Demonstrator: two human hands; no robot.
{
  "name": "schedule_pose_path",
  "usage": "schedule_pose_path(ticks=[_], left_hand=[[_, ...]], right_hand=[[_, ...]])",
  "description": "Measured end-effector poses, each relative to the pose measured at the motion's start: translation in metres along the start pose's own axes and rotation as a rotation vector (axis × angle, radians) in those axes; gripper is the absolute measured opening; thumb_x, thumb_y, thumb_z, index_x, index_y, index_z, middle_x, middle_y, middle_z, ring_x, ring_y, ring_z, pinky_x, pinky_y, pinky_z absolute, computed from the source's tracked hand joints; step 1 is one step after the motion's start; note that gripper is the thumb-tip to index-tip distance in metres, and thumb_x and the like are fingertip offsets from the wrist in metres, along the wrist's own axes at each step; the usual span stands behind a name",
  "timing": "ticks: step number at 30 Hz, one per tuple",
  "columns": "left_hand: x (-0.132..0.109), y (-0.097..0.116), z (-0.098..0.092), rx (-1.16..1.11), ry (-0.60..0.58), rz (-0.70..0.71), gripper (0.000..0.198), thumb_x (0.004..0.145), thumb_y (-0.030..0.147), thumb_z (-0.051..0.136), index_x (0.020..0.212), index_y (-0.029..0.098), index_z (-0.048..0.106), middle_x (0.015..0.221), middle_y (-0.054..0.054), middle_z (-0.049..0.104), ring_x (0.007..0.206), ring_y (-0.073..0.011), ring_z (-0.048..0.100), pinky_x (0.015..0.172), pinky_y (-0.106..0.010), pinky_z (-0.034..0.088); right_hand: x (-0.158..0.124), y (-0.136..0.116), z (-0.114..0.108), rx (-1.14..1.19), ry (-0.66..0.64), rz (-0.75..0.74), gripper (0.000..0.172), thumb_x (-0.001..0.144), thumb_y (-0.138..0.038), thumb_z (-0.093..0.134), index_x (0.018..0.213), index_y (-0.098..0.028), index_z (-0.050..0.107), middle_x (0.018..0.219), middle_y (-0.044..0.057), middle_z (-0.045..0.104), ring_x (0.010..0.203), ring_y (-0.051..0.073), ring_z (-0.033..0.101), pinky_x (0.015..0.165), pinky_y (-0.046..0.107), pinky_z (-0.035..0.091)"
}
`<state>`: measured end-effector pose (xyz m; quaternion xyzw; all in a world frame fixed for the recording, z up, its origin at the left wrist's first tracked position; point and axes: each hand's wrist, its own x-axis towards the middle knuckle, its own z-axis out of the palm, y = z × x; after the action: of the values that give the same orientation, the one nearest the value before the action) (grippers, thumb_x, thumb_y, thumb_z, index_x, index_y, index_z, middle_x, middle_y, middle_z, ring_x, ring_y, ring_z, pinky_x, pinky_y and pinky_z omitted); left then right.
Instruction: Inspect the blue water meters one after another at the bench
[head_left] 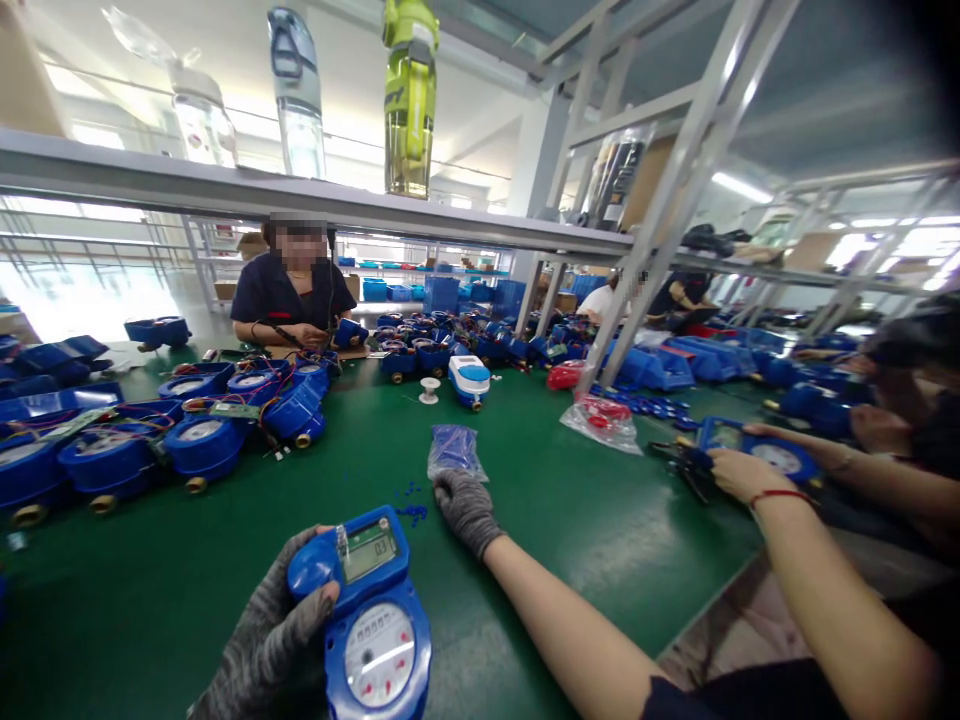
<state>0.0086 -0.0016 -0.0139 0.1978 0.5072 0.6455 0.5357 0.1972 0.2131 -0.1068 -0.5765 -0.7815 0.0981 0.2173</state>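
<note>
Gripping a blue plastic meter with a grey display and round white dial (379, 600), the left hand (281, 620) in a grey knitted glove clamps its left side in the head view, thumb over the front. The meter sits low in view, over the near part of the smooth green tabletop (540, 465); whether it rests there or is raised cannot be told. One-sided hold, smooth casing — a slack thumb could let it twist or drop. The right hand (466, 512), also gloved, touches the near edge of a clear plastic bag of purple-blue contents (454, 448); whether its fingers pinch the film cannot be told. Should the bag be open, a careless tug might spill what it holds. Tiny loose blue pieces (412, 511) lie just beside that hand — a sweeping wrist could scatter them, and thick knit could make picking up singles clumsy.
</note>
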Motion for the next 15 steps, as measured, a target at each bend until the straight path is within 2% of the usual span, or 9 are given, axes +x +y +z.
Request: schedule_pose_path(ticks=[4,15], left_hand=[[-0.0018,-0.0016,0.0056,-0.057,-0.012,-0.024,0.093,0.047,0.037,0.092,0.128,0.025,0.048,0.101,-0.010,0.072,0.095,-0.0382,0.067,0.082,-0.046,0.057],[-0.0011,-0.0043,0.0029,-0.070,-0.023,-0.065,0.098,0.049,0.039,0.091,0.135,0.028,0.044,0.108,-0.010,0.070,0.100,-0.0401,0.065,0.085,-0.051,0.056]], right_hand=[[0.0028,-0.0023,-0.0006,-0.012,-0.004,0.052,0.024,0.088,-0.029,0.054,0.100,-0.021,0.073,0.103,0.007,0.071,0.095,0.020,0.064,0.085,0.027,0.045],[0.0057,-0.0024,0.0051,0.038,0.030,0.088,0.021,0.086,-0.028,0.055,0.094,-0.020,0.073,0.095,0.007,0.071,0.087,0.020,0.063,0.081,0.029,0.046]])
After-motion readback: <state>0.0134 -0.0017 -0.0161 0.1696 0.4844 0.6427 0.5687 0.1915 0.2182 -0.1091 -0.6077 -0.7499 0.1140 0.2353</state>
